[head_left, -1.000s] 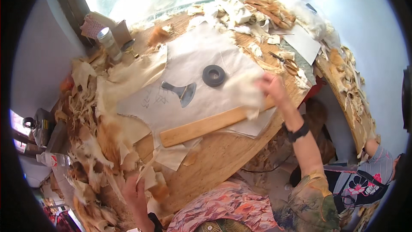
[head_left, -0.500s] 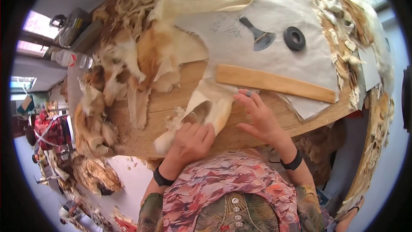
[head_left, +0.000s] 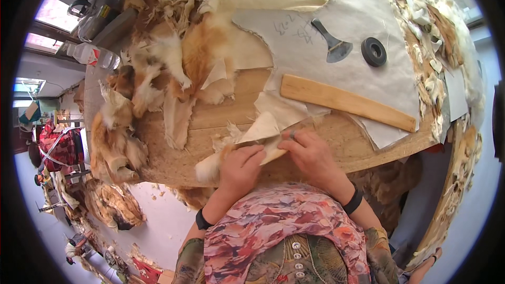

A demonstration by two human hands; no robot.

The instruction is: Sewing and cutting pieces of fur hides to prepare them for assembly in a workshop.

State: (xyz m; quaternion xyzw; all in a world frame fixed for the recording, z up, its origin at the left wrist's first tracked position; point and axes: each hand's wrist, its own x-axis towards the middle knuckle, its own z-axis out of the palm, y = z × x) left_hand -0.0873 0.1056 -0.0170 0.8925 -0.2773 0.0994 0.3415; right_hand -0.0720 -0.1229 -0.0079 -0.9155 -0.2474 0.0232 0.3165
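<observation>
A small piece of fur pelt (head_left: 261, 128), pale skin side partly up, lies folded at the table's near edge. My left hand (head_left: 241, 167) is closed on its near left part, where white fur shows beside the wrist. Fingers of my right hand (head_left: 310, 155) pinch its right edge; the fingertips are partly hidden. Just beyond, a flat wooden strip (head_left: 347, 102) rests on a large grey-white sheet (head_left: 305, 18). On that sheet also lie a fan-bladed knife (head_left: 336, 50) with a dark handle and a black ring (head_left: 374, 51) like a tape roll.
Orange and white fur pelts (head_left: 202, 47) cover the table's left side, with a plastic bottle (head_left: 94, 56) at the far left edge. Fur scraps (head_left: 434, 68) line the right edge. Bare wooden tabletop (head_left: 231, 110) shows in the middle. More pelts (head_left: 113, 205) lie below at left.
My right hand has come left and down from above the table and taken hold of the pelt's edge. The pelt's right side is now folded over. My view has shifted slightly.
</observation>
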